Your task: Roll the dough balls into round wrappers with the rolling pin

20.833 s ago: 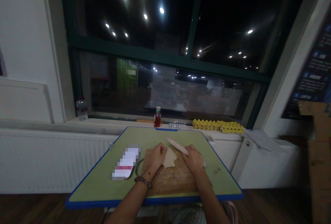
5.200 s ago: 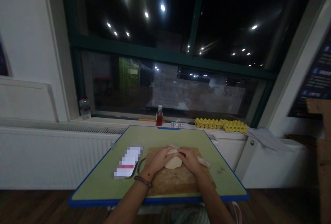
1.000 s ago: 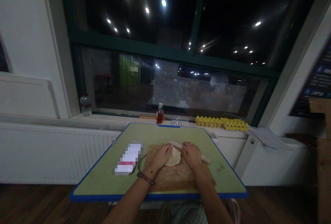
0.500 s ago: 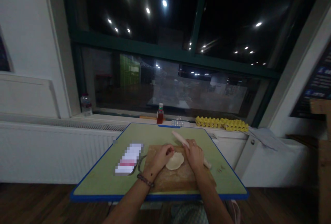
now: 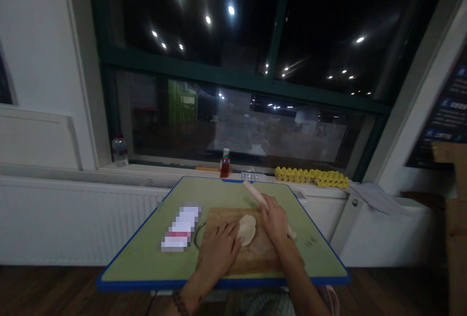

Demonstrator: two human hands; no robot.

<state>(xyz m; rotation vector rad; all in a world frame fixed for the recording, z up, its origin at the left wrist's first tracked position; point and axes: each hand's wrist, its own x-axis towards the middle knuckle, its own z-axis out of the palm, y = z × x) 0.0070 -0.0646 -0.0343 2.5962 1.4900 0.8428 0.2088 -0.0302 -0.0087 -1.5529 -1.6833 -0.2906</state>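
Note:
A thin, pale, uneven round of dough (image 5: 247, 230) lies on a wooden board (image 5: 260, 263). At the dough's left edge is my left hand (image 5: 218, 248), back up, its thumb and forefinger closed on the rim while the other fingers rest over the board. My right hand (image 5: 274, 218) is wrapped around a pale rolling pin (image 5: 253, 192) to the right of the dough. The pin slants from the far middle of the table toward the board's right side, its middle covered by my hand.
The board sits on a green folding table (image 5: 134, 262) with a blue edge. A phone-like blurred rectangle (image 5: 181, 228) lies left of the board. On the windowsill stand a sauce bottle (image 5: 225, 164), a clear plastic bottle (image 5: 120, 150) and a yellow egg carton (image 5: 310, 176).
My left hand has moved from the dough's upper left down to its left side. The dough has turned counterclockwise. My right hand keeps its hold on the rolling pin.

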